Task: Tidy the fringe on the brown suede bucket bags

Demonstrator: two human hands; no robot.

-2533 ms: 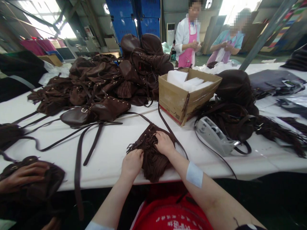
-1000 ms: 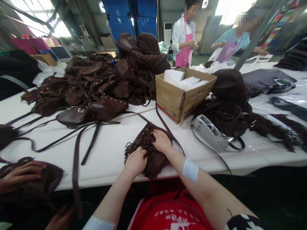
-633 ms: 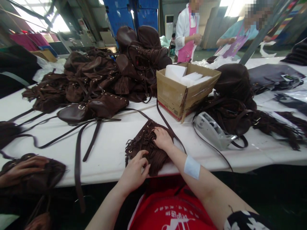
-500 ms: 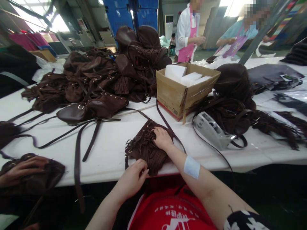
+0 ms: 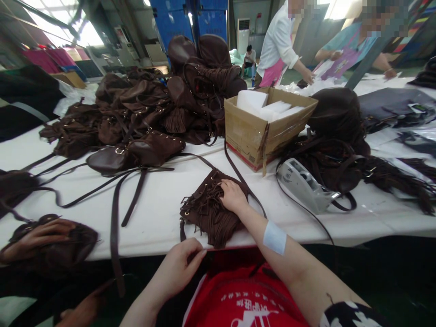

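A dark brown fringed bag lies on the table edge in front of me, with metal eyelets along its top and a long strap trailing from it. My right hand rests on its fringe, fingers stretched over the strands and fingertips partly among them. My left hand is just off the table edge below the bag, apart from the fringe. Its fingers are curled in toward the thumb; whatever they might hold is hidden.
A cardboard box with white sheets stands beyond the bag. A grey tape dispenser sits to the right. Brown bags are heaped at the back left. A co-worker's hand is on another bag at left; two people stand behind.
My left hand has drawn back from the fringe toward me and down. My right hand stays on the bag. A co-worker's other hand has appeared at lower left.
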